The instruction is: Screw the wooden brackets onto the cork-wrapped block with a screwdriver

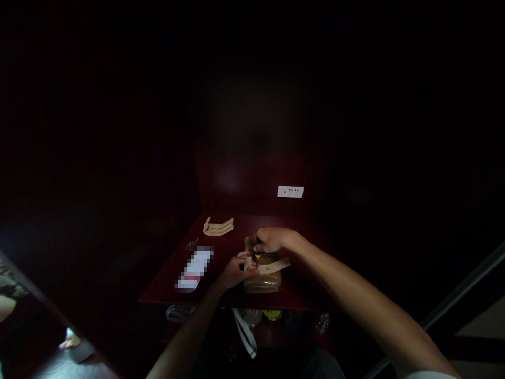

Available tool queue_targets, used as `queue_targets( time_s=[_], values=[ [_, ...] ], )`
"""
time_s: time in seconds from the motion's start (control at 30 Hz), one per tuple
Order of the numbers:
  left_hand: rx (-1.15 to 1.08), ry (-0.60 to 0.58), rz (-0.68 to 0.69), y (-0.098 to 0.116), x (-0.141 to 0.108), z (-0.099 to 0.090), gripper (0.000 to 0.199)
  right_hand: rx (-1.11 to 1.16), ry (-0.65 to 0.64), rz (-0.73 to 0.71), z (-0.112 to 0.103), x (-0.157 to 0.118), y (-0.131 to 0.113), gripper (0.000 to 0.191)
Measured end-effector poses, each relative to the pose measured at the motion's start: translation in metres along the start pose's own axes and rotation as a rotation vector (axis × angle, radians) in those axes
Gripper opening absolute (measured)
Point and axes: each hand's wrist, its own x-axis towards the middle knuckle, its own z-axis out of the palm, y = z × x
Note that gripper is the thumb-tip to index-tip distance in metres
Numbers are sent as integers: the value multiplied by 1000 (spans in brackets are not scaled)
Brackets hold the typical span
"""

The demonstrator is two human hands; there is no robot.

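My right hand (269, 240) is closed around a screwdriver (258, 255) with a black and yellow handle, its shaft pointing down. The tip meets a flat light wooden piece (278, 266), which has a curled left end and a hole near its middle. My left hand (235, 271) pinches this piece at its left end, close to the screwdriver tip. Under the wood lies a brown package (262, 284) in shiny clear wrapping. Whether a screw sits under the tip is too small to tell.
Several hook-shaped wooden pieces (218, 227) lie at the back left of the dark red table (229, 245). Nearer are small metal bits (192, 243) and a blurred white sheet (195, 269). A socket panel (290, 192) is on the back wall. A white strap (245, 334) hangs below the table edge.
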Motion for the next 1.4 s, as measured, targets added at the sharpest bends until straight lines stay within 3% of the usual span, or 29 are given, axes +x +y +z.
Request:
queue_targets(
  time_s=[0.17, 0.33, 0.73, 0.9, 1.2, 1.4],
  values=[
    [-20, 3, -11, -4, 2, 1, 29, 50, 55, -9, 8, -4, -2, 37],
    [-32, -5, -25, 2, 1, 1, 29, 73, 72, -65, 10, -7, 0, 27],
    [-36, -4, -1, 5, 0, 2, 29, -9, 45, 44, 9, -11, -7, 36],
    [-16, 5, -22, 5, 0, 2, 30, 34, 91, -85, 10, -12, -1, 30],
    [-9, 1, 5, 7, -2, 3, 29, -21, 48, 7, 12, -6, 2, 37],
    [-8, -2, 0, 3, 0, 2, 28, 17, 83, -108, 8, -13, -5, 33]
  ],
)
